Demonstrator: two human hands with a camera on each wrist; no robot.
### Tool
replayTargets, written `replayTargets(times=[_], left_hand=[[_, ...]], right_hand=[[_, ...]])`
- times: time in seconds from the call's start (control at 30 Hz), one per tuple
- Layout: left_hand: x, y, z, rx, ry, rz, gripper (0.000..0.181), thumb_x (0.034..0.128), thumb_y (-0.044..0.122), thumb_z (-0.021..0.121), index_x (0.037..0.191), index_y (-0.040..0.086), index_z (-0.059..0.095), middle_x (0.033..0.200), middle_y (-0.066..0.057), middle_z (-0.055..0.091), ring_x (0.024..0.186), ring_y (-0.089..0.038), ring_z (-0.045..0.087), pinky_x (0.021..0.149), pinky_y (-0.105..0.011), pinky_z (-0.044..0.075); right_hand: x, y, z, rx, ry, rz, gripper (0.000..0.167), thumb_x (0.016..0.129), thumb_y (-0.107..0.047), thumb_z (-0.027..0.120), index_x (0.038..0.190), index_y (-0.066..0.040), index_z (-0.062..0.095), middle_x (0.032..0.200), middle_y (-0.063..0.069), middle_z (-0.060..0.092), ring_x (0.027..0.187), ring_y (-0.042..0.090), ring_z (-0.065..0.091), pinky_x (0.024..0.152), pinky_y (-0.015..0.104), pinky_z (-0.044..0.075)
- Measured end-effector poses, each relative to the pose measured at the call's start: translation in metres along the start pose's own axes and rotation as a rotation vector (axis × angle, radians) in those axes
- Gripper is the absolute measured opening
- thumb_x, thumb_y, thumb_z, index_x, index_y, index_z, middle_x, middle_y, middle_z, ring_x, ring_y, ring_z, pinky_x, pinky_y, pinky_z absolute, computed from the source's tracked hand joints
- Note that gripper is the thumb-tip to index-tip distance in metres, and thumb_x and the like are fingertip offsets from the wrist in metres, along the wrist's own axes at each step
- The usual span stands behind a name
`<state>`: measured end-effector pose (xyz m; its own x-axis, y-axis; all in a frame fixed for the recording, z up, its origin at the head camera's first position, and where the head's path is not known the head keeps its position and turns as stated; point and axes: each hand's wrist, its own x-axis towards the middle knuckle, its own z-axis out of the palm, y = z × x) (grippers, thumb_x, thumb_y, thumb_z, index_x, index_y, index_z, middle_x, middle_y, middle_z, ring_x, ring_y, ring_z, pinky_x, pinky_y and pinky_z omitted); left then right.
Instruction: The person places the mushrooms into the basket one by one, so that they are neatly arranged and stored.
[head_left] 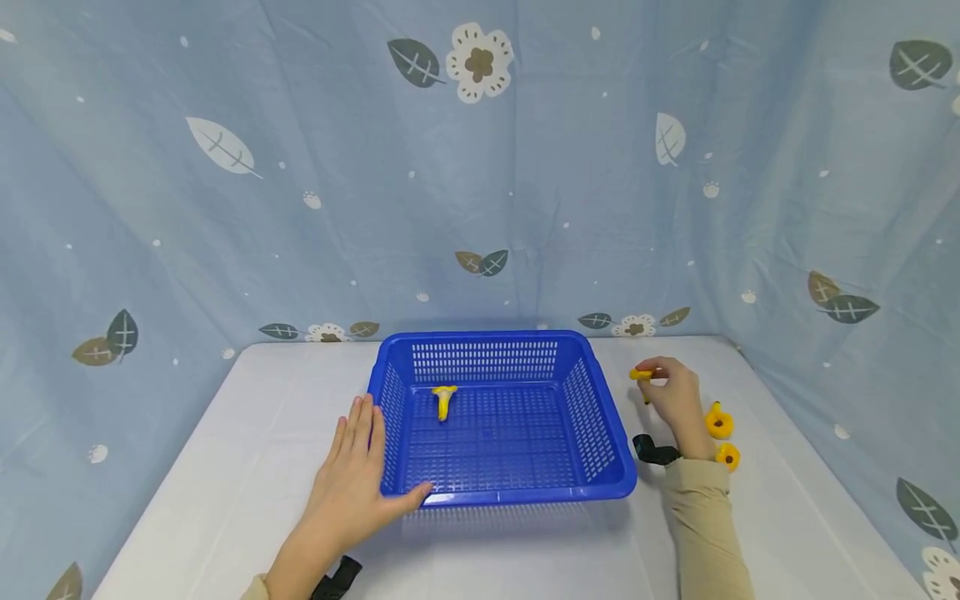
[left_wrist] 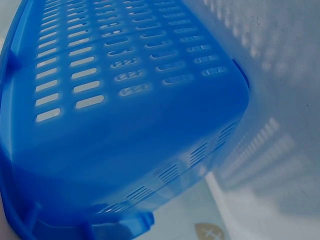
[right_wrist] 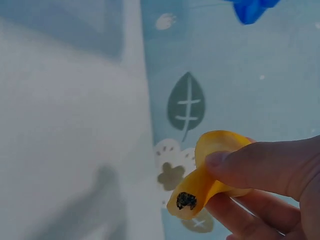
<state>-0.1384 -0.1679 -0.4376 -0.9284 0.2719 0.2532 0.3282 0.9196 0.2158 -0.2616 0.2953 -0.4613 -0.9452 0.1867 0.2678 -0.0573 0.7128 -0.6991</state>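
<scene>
My right hand [head_left: 677, 404] pinches a small yellow banana-like toy [right_wrist: 196, 182] between thumb and fingers. Its dark end and flared yellow flaps show in the right wrist view. That hand is just above the table, to the right of a blue plastic basket [head_left: 502, 498]. With fingers straight, my left hand [head_left: 347, 487] lies against the basket's left side, its thumb along the front rim. Inside the basket, toward the back left, lies a yellow-and-white peeled banana toy [head_left: 444, 403]. The left wrist view shows the slotted outer wall [left_wrist: 125, 130] of the basket.
Right of my right forearm, two yellow pieces with dark centres, a farther one [head_left: 718, 422] and a nearer one [head_left: 727, 456], sit on the white table [head_left: 780, 517]. A blue patterned curtain [head_left: 360, 225] hangs behind the table. Black camera mounts [head_left: 654, 451] sit at both wrists.
</scene>
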Motion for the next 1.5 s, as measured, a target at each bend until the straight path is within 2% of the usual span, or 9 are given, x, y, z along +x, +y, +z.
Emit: replayTargets(times=[0.17,0.4,0.6,0.9,1.03,1.3,1.5], left_hand=[[0.000,0.001,0.000,-0.013,-0.001,-0.002,0.123,0.0766,0.076,0.063,0.151,-0.014,0.022,0.161,-0.029,0.006,0.150,-0.039,0.003,0.120,-0.054,0.012],[0.000,0.001,0.001,-0.007,-0.002,-0.002,0.122,0.0774,0.076,0.062,0.150,-0.014,0.023,0.161,-0.029,0.007,0.150,-0.040,0.004,0.121,-0.053,0.012],[-0.001,0.000,0.002,-0.007,0.007,0.006,0.124,0.0775,0.080,0.058,0.150,-0.014,0.023,0.162,-0.029,0.005,0.150,-0.041,0.005,0.121,-0.051,0.010],[-0.002,0.001,0.000,-0.019,0.004,0.002,0.122,0.0776,0.076,0.061,0.151,-0.013,0.022,0.162,-0.028,0.005,0.151,-0.038,0.001,0.121,-0.052,0.010],[-0.001,0.001,0.000,-0.012,0.006,0.005,0.123,0.0773,0.077,0.061,0.150,-0.014,0.022,0.161,-0.029,0.005,0.150,-0.039,0.001,0.121,-0.051,0.009],[0.000,0.001,0.001,-0.016,-0.001,-0.002,0.125,0.0768,0.080,0.058,0.151,-0.014,0.022,0.161,-0.029,0.005,0.150,-0.041,0.004,0.121,-0.051,0.010],[-0.001,0.001,0.002,-0.015,0.005,-0.002,0.124,0.0766,0.077,0.061,0.151,-0.014,0.022,0.161,-0.029,0.006,0.150,-0.041,0.005,0.121,-0.051,0.011]], right_hand=[[0.000,-0.006,-0.005,0.019,0.046,-0.041,0.018,0.089,0.002,0.066,0.107,0.004,0.068,0.118,0.025,0.063,0.105,0.045,0.059,0.087,0.057,0.051],[-0.002,-0.020,-0.013,0.059,0.049,-0.030,0.021,0.089,0.001,0.067,0.110,0.003,0.068,0.122,0.024,0.063,0.108,0.043,0.059,0.096,0.061,0.044],[-0.006,-0.033,-0.020,0.090,0.055,-0.035,0.023,0.090,0.002,0.067,0.113,0.003,0.067,0.124,0.023,0.062,0.112,0.043,0.057,0.095,0.061,0.045],[-0.010,-0.051,-0.033,0.163,0.087,-0.104,0.021,0.089,0.000,0.069,0.110,0.002,0.069,0.124,0.021,0.064,0.110,0.040,0.058,0.103,0.068,0.033],[-0.013,-0.061,-0.038,0.191,0.103,-0.138,0.020,0.089,0.000,0.070,0.109,0.002,0.069,0.123,0.022,0.065,0.112,0.039,0.057,0.105,0.068,0.030],[-0.016,-0.085,-0.048,0.180,0.118,-0.249,0.017,0.086,0.004,0.072,0.102,0.002,0.069,0.118,0.021,0.067,0.107,0.039,0.059,0.103,0.067,0.034],[-0.011,-0.109,-0.054,0.159,0.079,-0.309,0.015,0.087,0.002,0.073,0.101,0.001,0.069,0.118,0.020,0.067,0.101,0.037,0.062,0.099,0.066,0.038]])
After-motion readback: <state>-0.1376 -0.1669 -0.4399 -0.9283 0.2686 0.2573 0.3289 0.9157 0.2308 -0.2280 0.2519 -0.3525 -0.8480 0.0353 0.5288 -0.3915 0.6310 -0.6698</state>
